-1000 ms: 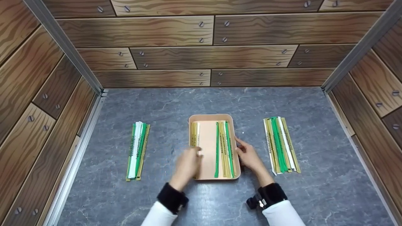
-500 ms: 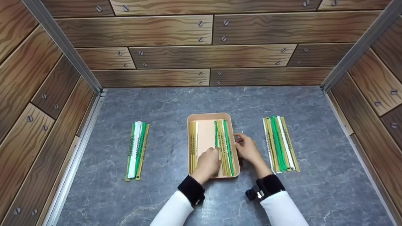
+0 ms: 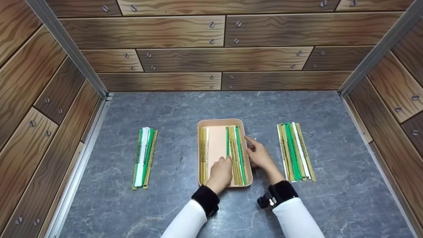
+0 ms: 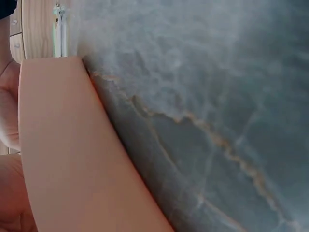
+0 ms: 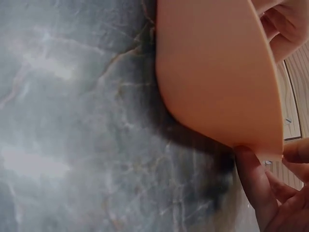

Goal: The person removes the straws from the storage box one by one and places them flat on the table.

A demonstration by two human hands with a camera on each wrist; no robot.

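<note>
A shallow peach tray (image 3: 216,142) holds long thin printed packets resembling wrapped straws. Gold ones (image 3: 203,155) and a white one (image 3: 207,142) lie along its left wall; a green one (image 3: 227,142) borders the right-hand group of gold and green ones (image 3: 235,152). With curled fingers, my left hand (image 3: 220,172) reaches inside and pinches the green wrapped straw, hiding its lower part. My right hand (image 3: 261,155) holds the tray's right wall. In the right wrist view, its thumb (image 5: 251,174) presses the wall from outside while another finger touches the rim.
On the grey marbled table (image 3: 175,109), a bundle of green, white and gold wrapped straws (image 3: 143,158) lies left of the tray. A wider bundle (image 3: 295,152) lies to the right. Wood-patterned panels (image 3: 185,59) enclose the back and sides.
My left hand has moved right, from the tray's left group to the green wrapped straw, and stays there over the last half second. My right hand remains at the tray's right wall.
</note>
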